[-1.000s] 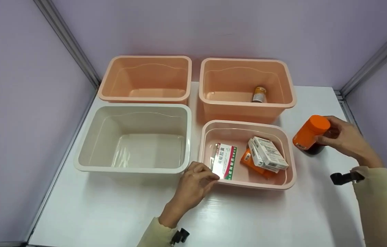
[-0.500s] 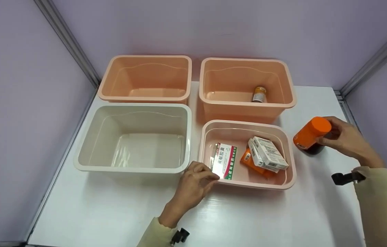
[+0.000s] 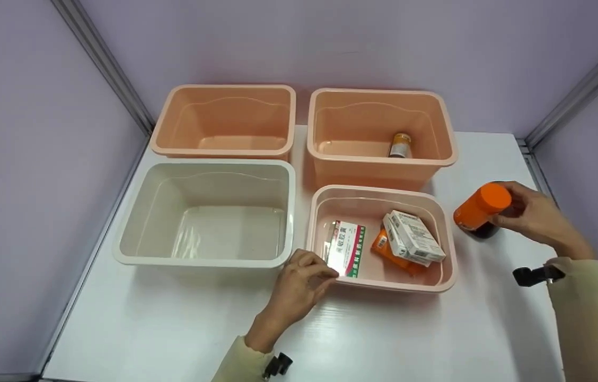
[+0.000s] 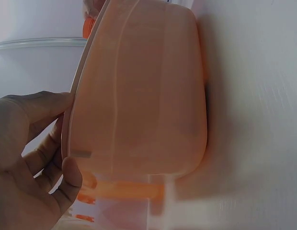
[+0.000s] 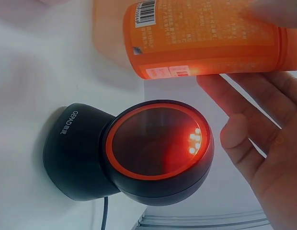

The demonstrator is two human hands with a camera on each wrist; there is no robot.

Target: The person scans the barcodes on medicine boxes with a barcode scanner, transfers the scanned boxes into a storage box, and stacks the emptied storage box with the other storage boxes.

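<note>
While the right hand (image 3: pixel 532 216) pinches an orange bottle (image 3: pixel 480 207) at the right of the head view, the left hand (image 3: pixel 298 284) pinches the rim of a pale pink bin (image 3: pixel 394 287) at lower centre. Just below the bottle in the right wrist view stands a black GEPAD scanner (image 5: pixel 155 143), lit red. The bin contains medicine boxes (image 3: pixel 416 237). A grey-white bin (image 3: pixel 203 262) sits left of centre; two peach bins (image 3: pixel 384 159) occupy the upper frame.
</note>
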